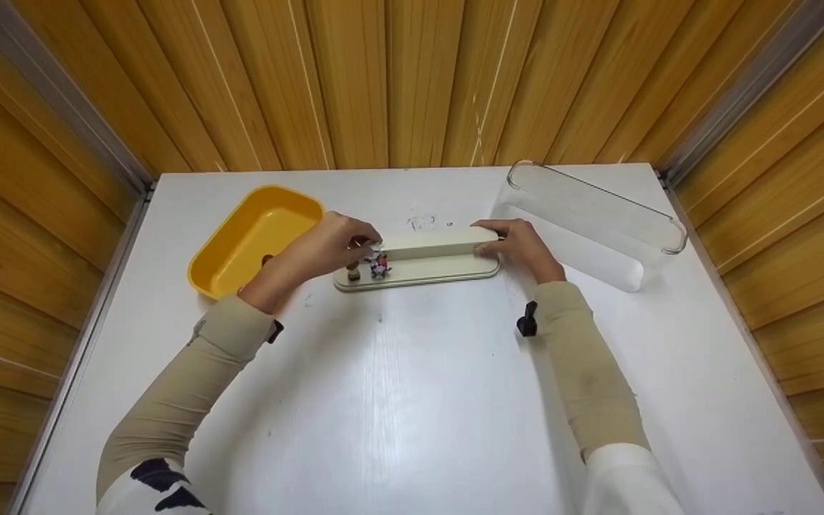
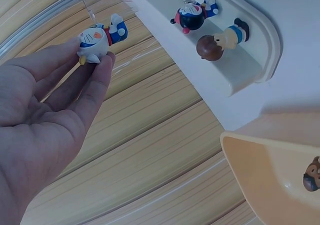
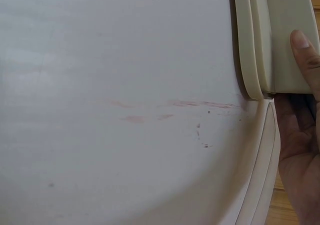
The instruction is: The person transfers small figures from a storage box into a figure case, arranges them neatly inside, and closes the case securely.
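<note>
A small blue-and-white cartoon figurine (image 2: 94,44) is pinched between the thumb and fingers of my left hand (image 1: 315,249), above the left end of a cream stepped display base (image 1: 440,270). On the base's lower step stand two figurines: one with brown hair (image 2: 210,48), at the far left, and beside it a dark one with red and blue parts (image 2: 192,17). My right hand (image 1: 524,248) grips the base's right end at the raised step, its thumb on the step in the right wrist view. Part of that hand is cut off there.
A yellow bin (image 1: 247,239) stands at the left, with a brown figurine (image 2: 312,176) inside. At the right back lies a clear cover (image 1: 591,222). Wood-patterned walls (image 1: 412,86) border the white table (image 1: 440,400).
</note>
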The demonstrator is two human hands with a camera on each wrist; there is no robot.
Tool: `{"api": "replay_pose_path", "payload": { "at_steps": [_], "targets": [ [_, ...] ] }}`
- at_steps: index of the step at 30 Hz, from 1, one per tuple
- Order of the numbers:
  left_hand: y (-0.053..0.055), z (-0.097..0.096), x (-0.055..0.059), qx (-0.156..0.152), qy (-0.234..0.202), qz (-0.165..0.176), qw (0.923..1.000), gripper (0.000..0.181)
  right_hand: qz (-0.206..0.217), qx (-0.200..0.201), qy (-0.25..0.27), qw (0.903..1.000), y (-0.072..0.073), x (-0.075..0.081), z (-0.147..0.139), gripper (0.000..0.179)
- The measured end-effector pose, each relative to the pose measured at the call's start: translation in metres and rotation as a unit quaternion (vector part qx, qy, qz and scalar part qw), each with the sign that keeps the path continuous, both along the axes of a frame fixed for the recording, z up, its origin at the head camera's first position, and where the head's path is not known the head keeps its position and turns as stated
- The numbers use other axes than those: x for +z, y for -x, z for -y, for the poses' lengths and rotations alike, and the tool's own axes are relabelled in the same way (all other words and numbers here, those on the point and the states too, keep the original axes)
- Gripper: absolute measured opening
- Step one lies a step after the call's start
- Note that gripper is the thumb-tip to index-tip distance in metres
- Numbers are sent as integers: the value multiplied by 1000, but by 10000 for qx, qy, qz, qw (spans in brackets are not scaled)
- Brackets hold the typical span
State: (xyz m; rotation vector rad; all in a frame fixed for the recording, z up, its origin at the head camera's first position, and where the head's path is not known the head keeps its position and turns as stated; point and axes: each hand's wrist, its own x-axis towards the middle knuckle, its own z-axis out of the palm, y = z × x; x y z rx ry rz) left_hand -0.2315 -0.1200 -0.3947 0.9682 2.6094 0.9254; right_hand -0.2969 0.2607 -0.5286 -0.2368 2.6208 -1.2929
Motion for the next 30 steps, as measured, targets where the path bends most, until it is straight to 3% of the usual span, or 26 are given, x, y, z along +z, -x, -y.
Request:
{"api": "replay_pose_path", "payload": {
  "at_steps": [8,15,30],
  "targets": [
    [2,-4,-5,-69,98,-32,9999,23,-97,41,-119,9999,0,1,0,54],
    [2,-8,-13,-83,78,-72,9999,20,129,-38,57,9999,-2,-1,0,53],
    [3,-16,-23,39,213,115,9997,23,218,-79,149,9996,0,2,1,54]
  ]
}}
